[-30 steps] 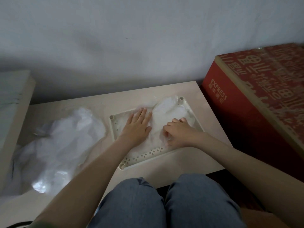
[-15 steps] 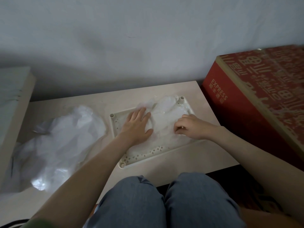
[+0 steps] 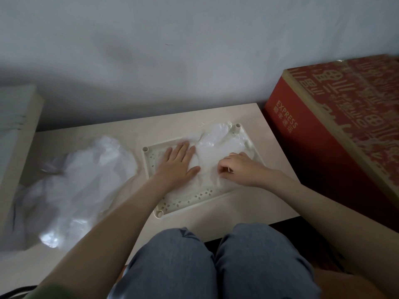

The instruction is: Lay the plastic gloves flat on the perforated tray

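Pale grey wall fills the far half of the view, above a low light-wood table (image 3: 216, 219). On the table, right of centre, lies a cream perforated tray (image 3: 190, 201) with small round posts at its corners and rows of little holes along its near edge. Thin, clear plastic gloves (image 3: 218, 143) are spread over the tray's middle and far right corner, crinkled and slightly raised at the far end. The left hand (image 3: 178, 164) lies palm down on the gloves at the tray's left part, fingers extended and close together, thumb out to the right. The right hand (image 3: 241, 169) rests just to its right with fingers curled inward, fingertips bunched against the plastic; whether they pinch the film cannot be told. Left of the tray sits a large crumpled heap of clear plastic (image 3: 82, 184). A red cardboard box (image 3: 336, 143) printed "EXPRESS" stands beside the table on the right. Knees in blue jeans (image 3: 216, 266) show at the near edge.
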Tool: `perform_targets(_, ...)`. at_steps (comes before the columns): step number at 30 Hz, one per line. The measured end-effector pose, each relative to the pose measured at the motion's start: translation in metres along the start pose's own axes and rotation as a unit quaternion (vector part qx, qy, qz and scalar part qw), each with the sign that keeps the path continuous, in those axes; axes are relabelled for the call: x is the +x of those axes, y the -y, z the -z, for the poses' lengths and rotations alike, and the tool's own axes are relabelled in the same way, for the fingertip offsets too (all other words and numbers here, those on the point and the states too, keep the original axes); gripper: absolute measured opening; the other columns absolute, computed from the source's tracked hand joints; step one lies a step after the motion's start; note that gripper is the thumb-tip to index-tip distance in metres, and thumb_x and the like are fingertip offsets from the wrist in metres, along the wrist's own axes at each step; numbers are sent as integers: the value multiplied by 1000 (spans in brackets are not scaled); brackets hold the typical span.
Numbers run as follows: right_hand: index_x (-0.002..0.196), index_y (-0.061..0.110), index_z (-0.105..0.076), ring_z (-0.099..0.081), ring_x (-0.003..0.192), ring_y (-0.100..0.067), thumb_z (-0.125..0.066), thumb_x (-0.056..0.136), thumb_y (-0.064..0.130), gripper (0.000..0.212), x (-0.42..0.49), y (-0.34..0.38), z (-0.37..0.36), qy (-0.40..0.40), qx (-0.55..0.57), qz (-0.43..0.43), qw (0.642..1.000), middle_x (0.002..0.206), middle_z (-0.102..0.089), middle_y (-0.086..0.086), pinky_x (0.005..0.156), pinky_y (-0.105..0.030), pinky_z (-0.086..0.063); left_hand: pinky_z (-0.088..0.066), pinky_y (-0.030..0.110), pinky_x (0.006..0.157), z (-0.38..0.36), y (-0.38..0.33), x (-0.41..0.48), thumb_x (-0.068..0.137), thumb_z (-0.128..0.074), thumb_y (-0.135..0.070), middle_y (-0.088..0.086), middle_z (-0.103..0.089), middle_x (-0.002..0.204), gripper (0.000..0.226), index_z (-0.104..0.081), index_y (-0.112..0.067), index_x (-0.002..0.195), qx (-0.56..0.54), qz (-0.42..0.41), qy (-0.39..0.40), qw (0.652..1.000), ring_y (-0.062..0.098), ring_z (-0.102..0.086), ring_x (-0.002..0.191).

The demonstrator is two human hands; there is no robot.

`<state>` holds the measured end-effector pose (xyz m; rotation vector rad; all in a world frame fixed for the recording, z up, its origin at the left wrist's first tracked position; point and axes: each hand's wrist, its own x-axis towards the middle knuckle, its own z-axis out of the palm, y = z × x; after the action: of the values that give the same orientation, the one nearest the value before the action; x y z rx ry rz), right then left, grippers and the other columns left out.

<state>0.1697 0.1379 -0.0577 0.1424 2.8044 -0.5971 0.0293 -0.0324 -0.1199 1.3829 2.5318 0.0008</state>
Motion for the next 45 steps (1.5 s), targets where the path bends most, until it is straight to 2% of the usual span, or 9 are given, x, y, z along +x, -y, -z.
perform_targets(5, 96, 20, -54, -43, 99, -11, -64, 83, 40, 26, -2, 0, -2, 26, -13, -30, 999, 97, -56, 7, 90, -29, -28, 4, 41, 119, -4, 1, 1, 76, 10, -69, 4, 5, 162, 93, 1, -20, 154, 15, 1, -10, 1000, 19, 7, 148)
perform_targets(12, 94, 22, -53, -37, 97, -10, -65, 73, 60, 44, 2, 1, -10, 33, -103, -33, 994, 97, -50, 8, 84, -29, -23, 4, 40, 118, -8, 0, 1, 69, 15, -68, 3, 1, 162, 99, -2, -20, 154, 20, 7, -30, 999, 18, 4, 149)
perform_targets(18, 87, 26, -54, -42, 107, -16, -57, 88, 30, 4, 7, 11, -10, 7, -63, -34, 997, 91, -46, 11, 88, -30, -24, 5, 40, 118, -6, -1, 1, 69, 17, -67, 3, 4, 162, 99, 1, -20, 154, 18, 6, -26, 999, 18, 7, 148)
perform_targets(21, 96, 25, -51, -42, 101, -13, -66, 79, 48, 32, 7, 13, -9, 43, -43, -50, 997, 97, -52, 11, 90, -31, -25, 5, 40, 119, -6, -1, 1, 71, 16, -67, 3, 4, 162, 96, 1, -20, 154, 19, 6, -26, 999, 18, 7, 148)
perform_targets(23, 105, 24, -50, -40, 99, -12, -64, 77, 54, 43, 6, 14, -10, 51, -106, -33, 993, 101, -51, 11, 90, -32, -24, 4, 41, 119, -6, -1, 1, 75, 14, -67, 3, 4, 162, 93, 1, -20, 154, 20, 6, -28, 999, 18, 7, 148)
perform_targets(29, 103, 21, -58, -45, 98, -12, -45, 93, 25, 16, 6, 20, -7, 8, -82, -9, 997, 88, -52, 13, 92, -32, -23, 5, 40, 118, -6, 0, 1, 71, 16, -68, 3, 4, 162, 97, 1, -20, 154, 14, 2, -26, 1000, 18, 7, 148)
perform_targets(35, 100, 19, -63, -50, 83, -11, -43, 95, 17, 21, 9, 22, -5, -3, -17, -23, 1000, 76, -54, 15, 98, -33, -26, 5, 41, 119, -4, 0, 0, 98, -17, -57, 4, 7, 162, 71, 2, -19, 154, 14, 0, -17, 1000, 19, 10, 148)
perform_targets(40, 98, 16, -65, -60, 89, -15, -47, 96, 14, 18, 10, 24, -1, -24, 145, -75, 986, 89, -64, 8, 83, -27, -46, 3, 41, 119, -2, -1, -1, 98, -18, -56, 4, 6, 162, 70, 2, -19, 154, 29, 4, -19, 999, 19, 8, 148)
perform_targets(45, 94, 13, -65, -57, 87, -15, -51, 94, 9, 14, 15, 18, 1, -8, 91, -41, 995, 90, -60, 6, 76, -25, -45, 3, 41, 119, -1, -1, -1, 98, -18, -57, 4, 5, 162, 70, 2, -20, 154, 29, 7, -17, 999, 19, 7, 148)
